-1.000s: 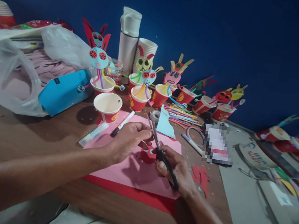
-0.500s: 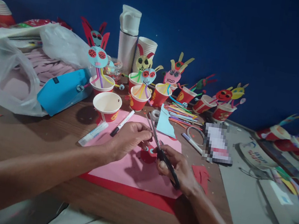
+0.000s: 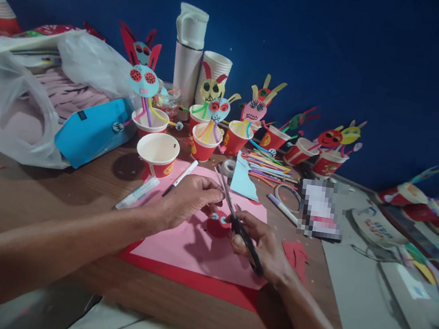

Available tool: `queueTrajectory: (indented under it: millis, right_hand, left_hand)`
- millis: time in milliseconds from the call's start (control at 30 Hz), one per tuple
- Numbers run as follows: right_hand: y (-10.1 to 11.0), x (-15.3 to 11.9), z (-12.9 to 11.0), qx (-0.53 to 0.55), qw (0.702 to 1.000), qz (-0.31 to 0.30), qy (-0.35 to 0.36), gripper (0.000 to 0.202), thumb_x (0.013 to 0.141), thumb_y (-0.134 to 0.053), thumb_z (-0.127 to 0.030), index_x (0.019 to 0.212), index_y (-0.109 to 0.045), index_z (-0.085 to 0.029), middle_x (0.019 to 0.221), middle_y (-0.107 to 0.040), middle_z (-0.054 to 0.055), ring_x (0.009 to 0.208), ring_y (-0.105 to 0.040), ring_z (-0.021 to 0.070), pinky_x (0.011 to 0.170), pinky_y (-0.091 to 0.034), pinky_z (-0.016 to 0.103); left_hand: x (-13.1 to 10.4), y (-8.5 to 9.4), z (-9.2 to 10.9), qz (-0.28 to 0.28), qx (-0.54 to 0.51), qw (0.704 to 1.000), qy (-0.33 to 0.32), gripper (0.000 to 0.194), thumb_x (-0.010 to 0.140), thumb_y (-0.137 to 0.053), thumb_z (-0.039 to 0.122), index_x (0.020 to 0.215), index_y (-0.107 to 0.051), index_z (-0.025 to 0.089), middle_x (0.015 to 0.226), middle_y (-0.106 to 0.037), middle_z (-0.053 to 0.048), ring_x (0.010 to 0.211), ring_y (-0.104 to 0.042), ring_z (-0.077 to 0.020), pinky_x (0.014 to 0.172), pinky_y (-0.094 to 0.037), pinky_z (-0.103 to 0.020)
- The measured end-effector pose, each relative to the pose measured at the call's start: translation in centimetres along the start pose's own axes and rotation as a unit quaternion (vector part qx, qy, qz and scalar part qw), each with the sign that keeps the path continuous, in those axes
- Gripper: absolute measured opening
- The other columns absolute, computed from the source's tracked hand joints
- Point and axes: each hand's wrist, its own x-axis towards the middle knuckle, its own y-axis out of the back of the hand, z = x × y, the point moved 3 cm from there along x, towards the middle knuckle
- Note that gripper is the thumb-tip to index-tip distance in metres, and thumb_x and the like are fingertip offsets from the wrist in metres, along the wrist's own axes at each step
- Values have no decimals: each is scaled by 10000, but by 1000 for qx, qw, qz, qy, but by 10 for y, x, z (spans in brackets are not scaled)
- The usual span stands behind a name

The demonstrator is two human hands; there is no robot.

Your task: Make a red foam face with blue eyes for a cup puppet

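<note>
Scissors (image 3: 240, 226) remain in the person's right hand (image 3: 261, 244), fingers curled round the black handles, blades (image 3: 227, 193) pointing away and leftward, just as half a second earlier. The left hand (image 3: 190, 198) also keeps its place: thumb and forefinger are drawn together beside the blades, but whether they pinch a small piece I cannot tell from here. A red disc (image 3: 216, 230) lies on the pink sheet (image 3: 174, 251), below and between the hands, its position on the sheet unchanged. Only shift noted: a slight change in the head camera's angle. Assessment: the work at the blades shows no visible advance, and I see no freshly freed piece. A marker (image 3: 180, 177) lies beyond the left hand; red scraps (image 3: 295, 257) lie to the right of the right hand
</note>
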Motion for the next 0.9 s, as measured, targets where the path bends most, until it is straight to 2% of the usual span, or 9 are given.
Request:
queueTrajectory:
  millis: [267,467,633,900]
  right_hand:
    - [-1,0,-7,15,1000,10,-19,323,706,-682,-295,972,-559,-160,640,-492,-42,548,-381,70,510,-324,201]
    - [-1,0,-6,64,997,37,-33,364,685,-703,-302,976,-549,-147,614,-472,-53,526,-376,63,492,-321,197]
    - [-4,0,-6,90,994,52,-35,401,677,-713,-299,1006,-543,-144,612,-480,-53,513,-395,62,478,-328,191]
    - [-7,-2,-7,43,997,51,-36,402,702,-691,-348,1029,-552,-161,611,-478,-47,507,-374,65,455,-321,181]
  left_hand:
    - [2,2,1,-34,33,999,7,92,735,-565,153,663,-619,131,597,-603,-14,544,-556,-100,528,-435,-218]
    - [1,-1,-1,-68,-33,997,18,88,736,-603,210,786,-584,141,679,-597,-2,581,-569,-108,513,-434,-224]
    - [0,-6,-5,-66,-60,996,31,84,740,-593,168,808,-564,127,700,-593,-5,538,-565,-93,489,-419,-215]
    - [2,-3,-7,-39,-83,996,6,83,745,-609,205,755,-587,126,660,-587,-6,534,-550,-89,485,-405,-209]
